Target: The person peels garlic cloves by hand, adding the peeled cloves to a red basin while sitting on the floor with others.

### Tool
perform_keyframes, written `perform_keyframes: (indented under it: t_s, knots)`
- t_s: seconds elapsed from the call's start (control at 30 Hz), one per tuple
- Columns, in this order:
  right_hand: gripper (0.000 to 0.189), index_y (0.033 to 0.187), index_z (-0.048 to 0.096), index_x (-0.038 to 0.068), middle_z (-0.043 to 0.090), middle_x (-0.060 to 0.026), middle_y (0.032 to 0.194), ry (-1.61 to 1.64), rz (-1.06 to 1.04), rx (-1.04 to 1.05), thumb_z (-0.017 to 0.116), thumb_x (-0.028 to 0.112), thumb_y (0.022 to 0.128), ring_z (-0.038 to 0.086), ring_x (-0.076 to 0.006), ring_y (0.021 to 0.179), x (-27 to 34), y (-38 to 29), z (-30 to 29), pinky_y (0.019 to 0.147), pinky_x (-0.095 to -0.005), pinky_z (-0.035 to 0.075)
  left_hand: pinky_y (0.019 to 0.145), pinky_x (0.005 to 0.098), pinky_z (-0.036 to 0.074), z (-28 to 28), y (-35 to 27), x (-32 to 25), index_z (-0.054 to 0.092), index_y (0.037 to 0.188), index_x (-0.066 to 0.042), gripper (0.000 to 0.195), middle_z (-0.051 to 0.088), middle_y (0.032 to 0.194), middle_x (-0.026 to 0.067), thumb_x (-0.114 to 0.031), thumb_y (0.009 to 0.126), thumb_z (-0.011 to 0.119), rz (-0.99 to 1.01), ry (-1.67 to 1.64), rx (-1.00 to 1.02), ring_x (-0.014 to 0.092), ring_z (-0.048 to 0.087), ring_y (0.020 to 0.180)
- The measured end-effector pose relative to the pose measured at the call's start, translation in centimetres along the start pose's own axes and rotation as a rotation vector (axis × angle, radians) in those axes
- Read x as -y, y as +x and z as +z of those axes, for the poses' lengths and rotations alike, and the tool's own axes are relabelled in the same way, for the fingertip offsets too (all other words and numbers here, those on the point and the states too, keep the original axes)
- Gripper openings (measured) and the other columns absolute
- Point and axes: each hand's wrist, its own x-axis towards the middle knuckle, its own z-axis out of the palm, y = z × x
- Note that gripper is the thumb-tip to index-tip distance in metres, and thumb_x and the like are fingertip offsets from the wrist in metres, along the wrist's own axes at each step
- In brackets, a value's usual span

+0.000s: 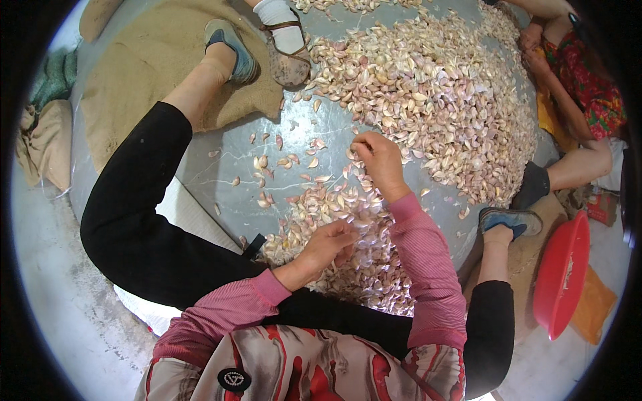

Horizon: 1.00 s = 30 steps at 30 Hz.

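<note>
Garlic cloves lie loose over the grey floor in front of me. A nearer heap of cloves (346,203) spreads between my legs. Over its lower part is my left hand (321,250), fingers curled inward, and whether they hold a clove is hidden. Farther forward, my right hand (380,161) reaches down with bent fingertips at a few cloves at the heap's far edge. I cannot tell whether one is pinched there. Several scattered cloves (266,173) rest on bare floor to the left. A much larger pile of garlic cloves (426,95) stretches beyond my right hand.
Burlap sacking (140,75) lies under my left shoe (230,50). Another person's shoe (288,62) touches the large pile's left edge. At the right, a co-worker's hands (534,55) are near the pile. A tilted red plastic basin (562,275) stands beyond my right leg.
</note>
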Motion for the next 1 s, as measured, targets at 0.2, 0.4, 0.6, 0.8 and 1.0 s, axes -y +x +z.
perform_keyframes:
  t_s: [0.2, 0.4, 0.6, 0.8, 1.0]
  knots:
    - [0.010, 0.092, 0.066, 0.009, 0.061, -0.0073, 0.087, -0.125, -0.228, -0.046, 0.067, 0.015, 0.084, 0.063, -0.0258, 0.073, 1.7, 0.4, 0.9, 0.063, -0.0380, 0.049, 0.057, 0.0222, 0.043, -0.4, 0.8, 0.2, 0.062, 0.094, -0.005, 0.009, 0.061, 0.075, 0.0001, -0.010, 0.095, 0.055, 0.022, -0.111, -0.043, 0.008, 0.055, 0.063]
    - [0.013, 0.094, 0.064, 0.011, 0.058, -0.0053, 0.086, -0.400, -0.472, 0.089, 0.068, 0.018, 0.083, 0.064, -0.0270, 0.076, 2.4, 2.9, 5.0, 0.065, -0.0396, 0.051, 0.048, 0.0217, 0.036, -0.9, 1.1, -0.2, 0.061, 0.091, -0.006, 0.011, 0.056, 0.067, -0.0008, -0.013, 0.097, 0.055, 0.070, -0.127, -0.125, 0.007, 0.049, 0.053]
    - [0.008, 0.095, 0.063, 0.008, 0.062, -0.0088, 0.091, 0.027, -0.358, 0.154, 0.063, 0.010, 0.087, 0.063, -0.0263, 0.075, 3.1, -0.4, 2.5, 0.067, -0.0353, 0.051, 0.046, 0.0211, 0.033, -1.2, 0.5, -3.7, 0.058, 0.093, -0.009, 0.020, 0.052, 0.064, -0.0021, -0.027, 0.101, 0.052, 0.194, -0.135, -0.398, 0.006, 0.044, 0.051]
    - [0.015, 0.098, 0.057, 0.000, 0.063, -0.0182, 0.089, 0.287, -0.009, 0.295, 0.060, 0.008, 0.087, 0.066, -0.0283, 0.082, 4.9, -8.3, -0.9, 0.071, -0.0387, 0.052, 0.046, 0.0211, 0.028, -2.1, 1.3, -1.4, 0.057, 0.087, -0.010, 0.021, 0.051, 0.065, -0.0022, -0.027, 0.099, 0.055, 0.286, 0.070, -0.238, 0.005, 0.041, 0.053]
    - [0.011, 0.098, 0.056, 0.001, 0.060, -0.0130, 0.076, 0.490, 0.345, 0.628, 0.054, 0.010, 0.092, 0.059, -0.0257, 0.062, 3.6, -10.2, -1.4, 0.062, -0.0333, 0.050, 0.042, 0.0212, 0.026, -1.2, 1.7, -0.9, 0.053, 0.076, -0.010, 0.025, 0.048, 0.058, -0.0023, -0.020, 0.099, 0.054, 0.389, 0.022, -0.201, 0.004, 0.036, 0.048]
